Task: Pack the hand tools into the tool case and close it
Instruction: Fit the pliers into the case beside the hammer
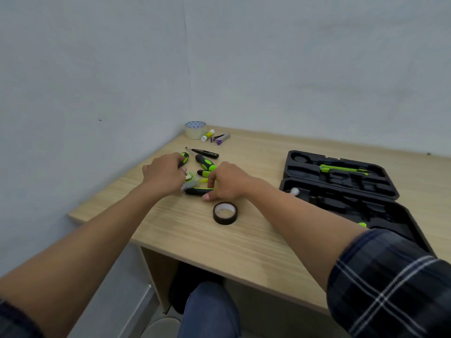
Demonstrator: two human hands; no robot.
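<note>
A pile of black-and-green hand tools lies at the desk's far left. My left hand [166,173] curls over a green-handled screwdriver [184,157] and small parts in the pile. My right hand [225,180] pinches a long black-and-green tool [197,191] at the pile's near edge. Another screwdriver [206,162] and a black tester pen [205,153] lie behind. The black tool case [341,189] lies open at the right, with a green tool [341,170] in its far half. A black tape roll [225,212] sits just in front of my right hand.
A clear tape roll [195,130], a glue stick [207,135] and a stapler [220,138] sit in the wall corner. The wooden desk [195,240] ends at its left edge near the wall. My knee shows below the front edge.
</note>
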